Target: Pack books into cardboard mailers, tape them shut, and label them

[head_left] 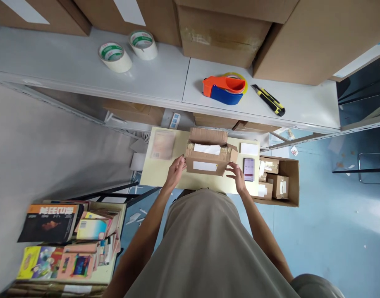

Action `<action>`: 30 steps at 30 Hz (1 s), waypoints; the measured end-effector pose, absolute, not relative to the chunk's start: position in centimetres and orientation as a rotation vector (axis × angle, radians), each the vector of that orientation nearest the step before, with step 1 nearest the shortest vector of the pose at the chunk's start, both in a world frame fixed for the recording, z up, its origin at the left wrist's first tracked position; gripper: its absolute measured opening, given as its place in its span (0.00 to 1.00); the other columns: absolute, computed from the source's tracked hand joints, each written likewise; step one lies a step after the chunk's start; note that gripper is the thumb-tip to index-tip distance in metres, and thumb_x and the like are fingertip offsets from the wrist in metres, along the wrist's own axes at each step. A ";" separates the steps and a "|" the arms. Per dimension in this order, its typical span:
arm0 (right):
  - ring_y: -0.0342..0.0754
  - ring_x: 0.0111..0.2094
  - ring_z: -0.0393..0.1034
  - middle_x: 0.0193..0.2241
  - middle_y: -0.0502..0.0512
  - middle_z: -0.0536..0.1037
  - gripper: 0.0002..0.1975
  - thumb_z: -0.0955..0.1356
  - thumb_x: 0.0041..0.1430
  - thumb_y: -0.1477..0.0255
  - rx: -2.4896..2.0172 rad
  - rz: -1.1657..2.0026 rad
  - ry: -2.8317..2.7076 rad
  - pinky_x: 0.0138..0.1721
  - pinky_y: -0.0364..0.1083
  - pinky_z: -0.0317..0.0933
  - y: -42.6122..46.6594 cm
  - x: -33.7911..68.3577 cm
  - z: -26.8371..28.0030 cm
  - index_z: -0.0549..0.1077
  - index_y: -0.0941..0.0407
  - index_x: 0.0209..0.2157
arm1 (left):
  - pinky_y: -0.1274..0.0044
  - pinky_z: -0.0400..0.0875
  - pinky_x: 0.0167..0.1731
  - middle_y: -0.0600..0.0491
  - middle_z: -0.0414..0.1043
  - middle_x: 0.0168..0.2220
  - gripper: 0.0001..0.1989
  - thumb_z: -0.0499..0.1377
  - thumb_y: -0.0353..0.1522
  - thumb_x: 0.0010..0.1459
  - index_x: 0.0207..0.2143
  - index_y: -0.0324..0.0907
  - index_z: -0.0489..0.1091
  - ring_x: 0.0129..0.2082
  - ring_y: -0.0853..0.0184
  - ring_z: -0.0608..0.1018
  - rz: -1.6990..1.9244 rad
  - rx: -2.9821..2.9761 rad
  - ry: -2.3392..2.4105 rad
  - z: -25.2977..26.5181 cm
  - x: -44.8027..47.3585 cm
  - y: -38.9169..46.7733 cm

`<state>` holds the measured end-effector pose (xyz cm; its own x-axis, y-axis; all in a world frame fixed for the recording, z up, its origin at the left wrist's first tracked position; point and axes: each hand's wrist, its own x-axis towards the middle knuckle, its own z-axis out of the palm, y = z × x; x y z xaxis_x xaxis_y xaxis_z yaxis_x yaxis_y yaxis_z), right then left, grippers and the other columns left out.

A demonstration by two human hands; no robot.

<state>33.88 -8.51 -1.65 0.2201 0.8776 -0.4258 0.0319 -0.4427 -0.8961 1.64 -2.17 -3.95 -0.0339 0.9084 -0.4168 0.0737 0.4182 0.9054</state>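
Note:
A small brown cardboard box (195, 154) sits on the cream table in front of me, its back flap raised and a side flap sticking out on the right. White paper (207, 149) shows at its top, and a white label (205, 166) is on its front. My left hand (176, 169) is at the box's left side, fingertips close to the cardboard; I cannot tell if they touch. At the right front corner, my right hand (237, 174) has its fingers stretched out and apart. Neither hand grips anything. A phone (248, 169) lies right of my right hand.
On the table (155, 176) are a clear flat packet (163, 145) and a white card stack (249, 148). A carton (293, 182) of small boxes stands right. The shelf above holds tape rolls (118, 62), a tape dispenser (225, 89) and a utility knife (269, 100). Books (50, 223) lie left.

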 end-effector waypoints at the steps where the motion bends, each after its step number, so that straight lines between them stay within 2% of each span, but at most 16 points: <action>1: 0.63 0.57 0.80 0.66 0.70 0.76 0.42 0.58 0.70 0.35 -1.692 1.335 -0.864 0.45 0.56 0.81 -8.5 33.9 -1.8 0.76 0.54 0.61 | 0.61 0.81 0.60 0.38 0.77 0.63 0.41 0.57 0.61 0.68 0.66 0.39 0.71 0.59 0.54 0.83 0.859 0.925 1.455 -4.1 1.7 -2.3; 4: 0.64 0.60 0.79 0.64 0.70 0.78 0.44 0.59 0.67 0.31 -1.706 1.362 -0.827 0.47 0.57 0.81 -8.8 33.9 -2.3 0.78 0.55 0.58 | 0.63 0.82 0.58 0.39 0.80 0.58 0.40 0.57 0.63 0.67 0.62 0.39 0.73 0.57 0.54 0.83 0.828 0.904 1.545 -4.7 1.8 -3.0; 6: 0.65 0.57 0.80 0.59 0.71 0.81 0.45 0.62 0.63 0.29 -1.731 1.367 -0.795 0.46 0.57 0.81 -9.2 34.0 -2.6 0.80 0.56 0.51 | 0.64 0.82 0.56 0.41 0.81 0.55 0.39 0.56 0.63 0.67 0.60 0.40 0.74 0.57 0.54 0.83 0.806 0.906 1.613 -4.9 1.8 -3.4; 9: 0.64 0.51 0.83 0.48 0.70 0.86 0.43 0.64 0.59 0.28 -1.827 1.342 -0.806 0.42 0.55 0.80 -9.7 34.6 -2.7 0.81 0.56 0.41 | 0.65 0.81 0.56 0.40 0.80 0.58 0.38 0.57 0.62 0.68 0.63 0.42 0.73 0.59 0.53 0.82 0.816 0.952 1.658 -4.6 2.0 -3.7; 12: 0.61 0.43 0.85 0.43 0.68 0.87 0.42 0.64 0.60 0.29 -1.940 1.301 -0.876 0.39 0.53 0.78 -9.6 35.6 -2.2 0.80 0.56 0.37 | 0.63 0.79 0.59 0.38 0.77 0.62 0.37 0.60 0.59 0.68 0.66 0.43 0.70 0.61 0.52 0.80 0.839 1.080 1.668 -3.5 2.5 -3.4; 14: 0.59 0.37 0.84 0.40 0.67 0.87 0.41 0.63 0.62 0.30 -2.032 1.250 -0.964 0.36 0.51 0.75 -9.2 36.3 -1.5 0.79 0.56 0.36 | 0.64 0.80 0.55 0.37 0.74 0.64 0.35 0.61 0.57 0.68 0.66 0.43 0.71 0.61 0.51 0.80 0.838 1.184 1.654 -2.7 2.8 -3.1; 16: 0.57 0.33 0.83 0.36 0.65 0.87 0.40 0.62 0.65 0.31 -2.154 1.098 -1.080 0.34 0.50 0.72 -8.7 36.7 -0.7 0.78 0.56 0.36 | 0.66 0.81 0.51 0.38 0.74 0.64 0.32 0.61 0.55 0.69 0.65 0.44 0.73 0.62 0.51 0.79 0.817 1.276 1.637 -2.0 3.0 -2.8; 18: 0.56 0.31 0.81 0.33 0.64 0.86 0.37 0.60 0.69 0.35 -2.227 0.873 -1.207 0.35 0.50 0.70 -8.0 36.7 0.2 0.78 0.55 0.37 | 0.65 0.81 0.51 0.38 0.75 0.62 0.28 0.62 0.52 0.69 0.61 0.43 0.75 0.60 0.51 0.78 0.794 1.338 1.638 -1.6 3.2 -2.5; 20: 0.56 0.33 0.80 0.34 0.63 0.85 0.33 0.61 0.74 0.41 -2.167 0.732 -1.365 0.37 0.51 0.70 -7.4 36.3 0.9 0.80 0.55 0.38 | 0.63 0.78 0.56 0.40 0.77 0.57 0.23 0.62 0.50 0.69 0.56 0.43 0.76 0.58 0.53 0.79 0.795 1.361 1.648 -1.6 3.3 -2.3; 23: 0.57 0.41 0.79 0.40 0.62 0.86 0.23 0.64 0.77 0.53 -1.936 0.723 -1.677 0.44 0.53 0.72 -6.2 35.1 1.4 0.83 0.54 0.42 | 0.63 0.77 0.58 0.43 0.78 0.51 0.17 0.63 0.47 0.69 0.46 0.44 0.74 0.55 0.55 0.80 0.822 1.324 1.657 -1.9 3.1 -2.3; 26: 0.60 0.49 0.76 0.46 0.60 0.87 0.14 0.67 0.76 0.62 -1.813 0.763 -1.883 0.49 0.55 0.73 -4.9 34.0 1.1 0.85 0.52 0.45 | 0.66 0.80 0.52 0.43 0.76 0.54 0.11 0.64 0.42 0.65 0.39 0.44 0.70 0.59 0.55 0.79 0.848 1.263 1.626 -2.5 2.6 -2.9; 28: 0.61 0.52 0.75 0.47 0.60 0.87 0.11 0.69 0.74 0.64 -1.827 0.751 -1.946 0.49 0.57 0.74 -4.1 33.5 0.7 0.85 0.52 0.47 | 0.67 0.81 0.50 0.43 0.73 0.58 0.07 0.64 0.35 0.61 0.40 0.44 0.69 0.61 0.55 0.77 0.866 1.246 1.593 -3.1 2.2 -3.8; 30: 0.63 0.53 0.73 0.47 0.61 0.86 0.11 0.70 0.73 0.66 -1.856 0.688 -1.999 0.49 0.58 0.74 -3.4 33.2 0.4 0.85 0.52 0.49 | 0.68 0.82 0.50 0.43 0.71 0.60 0.10 0.63 0.29 0.57 0.42 0.44 0.70 0.63 0.55 0.76 0.881 1.245 1.556 -3.6 1.9 -4.7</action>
<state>33.25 -3.39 0.39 -0.0991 0.9914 -0.0853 0.8337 0.0360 -0.5511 1.90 -4.72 -3.65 -0.0581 0.9731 -0.2228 0.3091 0.2297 0.9229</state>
